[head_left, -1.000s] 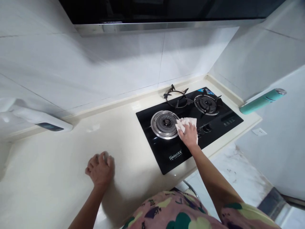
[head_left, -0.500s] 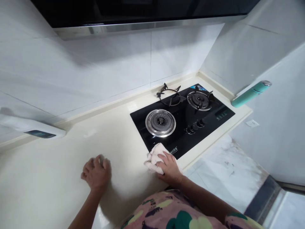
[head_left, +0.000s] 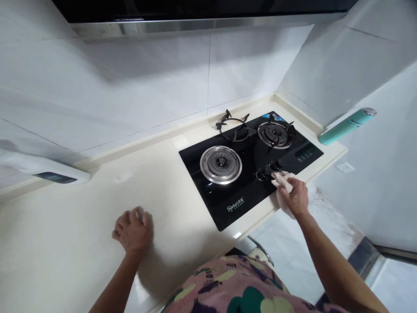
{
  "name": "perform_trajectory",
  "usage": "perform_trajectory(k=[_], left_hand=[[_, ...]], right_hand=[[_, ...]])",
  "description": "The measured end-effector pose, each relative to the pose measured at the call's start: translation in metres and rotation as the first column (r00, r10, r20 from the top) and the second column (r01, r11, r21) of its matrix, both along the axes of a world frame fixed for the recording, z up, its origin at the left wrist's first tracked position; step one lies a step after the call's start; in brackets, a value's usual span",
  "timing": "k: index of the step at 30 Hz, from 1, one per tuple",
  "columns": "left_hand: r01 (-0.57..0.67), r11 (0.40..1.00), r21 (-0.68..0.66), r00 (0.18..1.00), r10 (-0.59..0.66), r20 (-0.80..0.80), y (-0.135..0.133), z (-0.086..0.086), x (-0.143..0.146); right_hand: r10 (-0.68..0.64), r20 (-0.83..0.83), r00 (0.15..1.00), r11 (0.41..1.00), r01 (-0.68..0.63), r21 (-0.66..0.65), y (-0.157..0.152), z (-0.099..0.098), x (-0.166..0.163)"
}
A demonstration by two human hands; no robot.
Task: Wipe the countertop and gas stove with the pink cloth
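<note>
The person's right hand [head_left: 295, 198] is closed narrowly around a crumpled white cloth [head_left: 282, 184], with the fingers pressing it down at the front right corner of a black glass gas cooktop [head_left: 221, 204]. The upper end of the cloth sits just beside a row of round black control knobs [head_left: 269, 170], and its lower part hangs past the edge of the glass over the countertop. The left hand [head_left: 133, 230] rests on a smooth cream countertop [head_left: 65, 230], well apart from the cooktop, with its fingers curled in and knuckles up; the view does not show whether anything is inside the curl.

On the glass, a round burner with a shiny steel ring [head_left: 220, 164] sits at the front left, and a second burner under a black cast-iron pan support [head_left: 275, 134] sits at the back right. Another black iron pan support [head_left: 233, 126] stands at the back left, behind the steel ring. A teal bottle with a silver cap [head_left: 347, 132] lies along the right end of the counter, and a white wall-mounted device with a dark panel [head_left: 42, 169] juts out at the left. Above, white wall tiles [head_left: 146, 78] rise to a dark range hood with a stainless steel edge [head_left: 208, 26]
</note>
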State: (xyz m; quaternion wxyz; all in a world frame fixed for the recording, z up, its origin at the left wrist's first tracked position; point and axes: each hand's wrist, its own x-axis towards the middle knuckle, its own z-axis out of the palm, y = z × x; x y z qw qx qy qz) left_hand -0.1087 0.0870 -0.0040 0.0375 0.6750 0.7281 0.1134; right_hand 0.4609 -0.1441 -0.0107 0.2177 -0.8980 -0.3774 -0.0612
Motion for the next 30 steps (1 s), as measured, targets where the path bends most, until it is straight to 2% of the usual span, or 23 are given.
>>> perform_trajectory(k=[3, 5, 8, 12, 17, 19, 21, 23, 24, 25, 26, 27, 30], left_hand=[[-0.012, 1.000, -0.023, 1.000, 0.012, -0.004, 0.001, -0.001, -0.001], [-0.011, 0.999, -0.033, 1.000, 0.011, 0.003, 0.000, -0.001, -0.001], [-0.005, 1.000, -0.003, 1.000, 0.005, 0.010, -0.001, 0.000, 0.001], [-0.006, 1.000, 0.015, 1.000, 0.006, 0.003, -0.002, 0.003, 0.004], [-0.016, 0.999, -0.030, 1.000, 0.016, -0.005, -0.002, 0.005, 0.005], [-0.015, 0.999, -0.032, 1.000, 0.014, -0.012, -0.001, 0.004, 0.004], [-0.017, 1.000, -0.026, 1.000, 0.016, -0.015, 0.000, 0.002, 0.002], [-0.014, 1.000, -0.016, 1.000, 0.014, -0.011, 0.000, -0.001, 0.001], [-0.012, 1.000, -0.011, 1.000, 0.012, -0.009, 0.001, -0.002, 0.001], [-0.010, 1.000, -0.006, 1.000, 0.010, -0.007, 0.001, -0.002, 0.001], [-0.007, 1.000, -0.002, 1.000, 0.007, -0.007, 0.001, -0.003, 0.001], [-0.004, 1.000, 0.000, 1.000, 0.004, -0.007, 0.001, -0.003, 0.001], [-0.002, 1.000, -0.001, 1.000, 0.002, -0.008, 0.000, -0.002, 0.001]], right_hand=[[-0.056, -0.027, 0.998, 0.996, 0.054, -0.070, 0.014, 0.000, 0.012], [-0.078, -0.016, 0.997, 0.991, 0.076, -0.114, 0.022, -0.004, -0.003], [-0.032, 0.042, 0.999, 0.993, 0.036, -0.115, 0.026, -0.009, -0.053], [0.217, 0.039, 0.975, 0.970, -0.211, -0.122, 0.029, -0.004, -0.138], [0.519, -0.051, 0.854, 0.841, -0.520, -0.147, 0.051, 0.014, -0.224], [0.593, -0.101, 0.799, 0.780, -0.601, -0.177, 0.053, 0.017, -0.246], [0.676, -0.155, 0.720, 0.694, -0.693, -0.195, 0.047, 0.016, -0.259], [0.769, -0.188, 0.611, 0.583, -0.791, -0.187, 0.030, 0.012, -0.258], [0.799, -0.191, 0.571, 0.543, -0.820, -0.180, 0.019, 0.009, -0.252], [0.812, -0.186, 0.553, 0.526, -0.832, -0.174, 0.007, 0.006, -0.241], [0.808, -0.172, 0.564, 0.539, -0.824, -0.171, -0.005, 0.003, -0.226], [0.782, -0.154, 0.604, 0.580, -0.796, -0.174, -0.018, 0.000, -0.206], [0.616, -0.090, 0.782, 0.756, -0.619, -0.212, -0.056, -0.008, -0.129]])
